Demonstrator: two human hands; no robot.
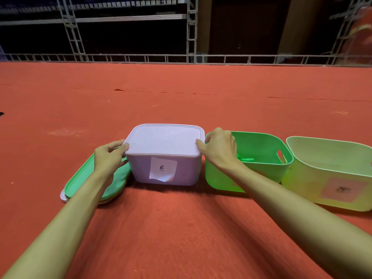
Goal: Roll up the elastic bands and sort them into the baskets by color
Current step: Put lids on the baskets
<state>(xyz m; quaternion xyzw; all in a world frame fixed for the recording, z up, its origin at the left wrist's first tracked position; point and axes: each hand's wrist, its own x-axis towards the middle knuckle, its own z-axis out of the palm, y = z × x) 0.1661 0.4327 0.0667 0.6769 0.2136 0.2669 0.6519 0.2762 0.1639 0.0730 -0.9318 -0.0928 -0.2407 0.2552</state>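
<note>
As left hand (pixel 108 159) and right hand (pixel 220 150) pinch the lilac lid (pixel 164 138), red carpet (pixel 181 93) meets metal trusses (pixel 191 37).

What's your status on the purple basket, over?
Hands: left hand and right hand pinch purple lid at opposite edges. Lid sits on purple basket. Green lid lies beneath left wrist; green basket beside right hand.

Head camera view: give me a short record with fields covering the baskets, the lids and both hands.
purple basket: middle, lid on, paper label on front
left hand: grips the lid's near left corner
right hand: grips the lid's right corner
green basket: right of purple, open, green roll inside
yellow basket: far right, open
green lid: left of purple basket, lying on a paler lid
surface: red cloth
</note>
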